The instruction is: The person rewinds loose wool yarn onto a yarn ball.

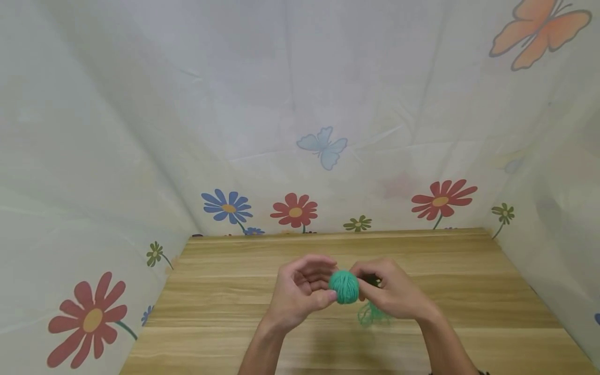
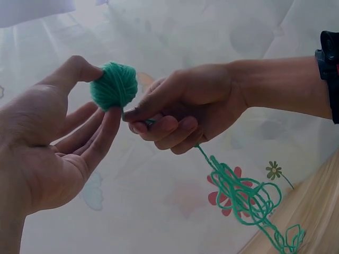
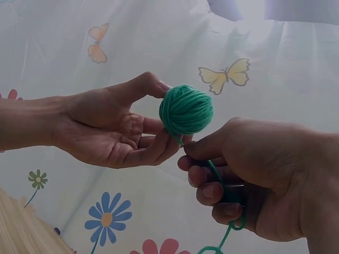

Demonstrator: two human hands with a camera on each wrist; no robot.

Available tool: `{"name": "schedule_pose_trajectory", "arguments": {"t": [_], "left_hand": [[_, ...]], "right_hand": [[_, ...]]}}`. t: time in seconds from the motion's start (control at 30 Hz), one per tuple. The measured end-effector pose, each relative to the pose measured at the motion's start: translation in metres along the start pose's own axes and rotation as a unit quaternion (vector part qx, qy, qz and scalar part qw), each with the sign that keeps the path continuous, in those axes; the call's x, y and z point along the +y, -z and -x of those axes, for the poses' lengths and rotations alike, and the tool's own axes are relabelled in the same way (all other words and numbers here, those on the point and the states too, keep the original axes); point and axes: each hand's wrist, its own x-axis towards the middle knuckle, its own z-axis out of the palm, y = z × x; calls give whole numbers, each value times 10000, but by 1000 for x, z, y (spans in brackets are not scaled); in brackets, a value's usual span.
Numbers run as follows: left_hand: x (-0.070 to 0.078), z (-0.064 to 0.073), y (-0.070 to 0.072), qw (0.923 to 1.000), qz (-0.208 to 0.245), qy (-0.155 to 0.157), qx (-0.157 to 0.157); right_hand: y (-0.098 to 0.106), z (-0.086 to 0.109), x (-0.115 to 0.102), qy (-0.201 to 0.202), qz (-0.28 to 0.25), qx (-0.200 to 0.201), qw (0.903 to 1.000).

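A small green ball of yarn (image 1: 344,287) is held up above the wooden table by my left hand (image 1: 302,291), pinched between thumb and fingertips. Just to its right, my right hand (image 1: 396,289) pinches the yarn strand between thumb and forefinger, close against the ball. In the right wrist view the strand (image 3: 214,170) runs from the ball (image 3: 186,109) through the curled fingers of the right hand (image 3: 259,174). Below that hand, a loose tangle of green yarn (image 2: 243,196) hangs in loops in the left wrist view.
The wooden table (image 1: 225,281) has light and dark grain. Pale curtains with printed flowers and butterflies (image 1: 323,147) enclose it at the back and both sides. A dark band (image 2: 329,74) sits on the right wrist.
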Motion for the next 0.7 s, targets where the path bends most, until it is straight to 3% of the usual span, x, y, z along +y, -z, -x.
{"name": "schedule_pose_trajectory", "arguments": {"t": [0.43,0.6,0.7], "left_hand": [[-4,1,0,9955,-801,276,-424],[-6,1,0,9923,-1129,330,-390],[-5,0,0,9895,-1342,504,-195]], "right_hand": [[3,1,0,-170,-192,655,9975],[3,1,-1,59,-178,1068,9941],[3,2,-4,322,-255,1289,9908]]}}
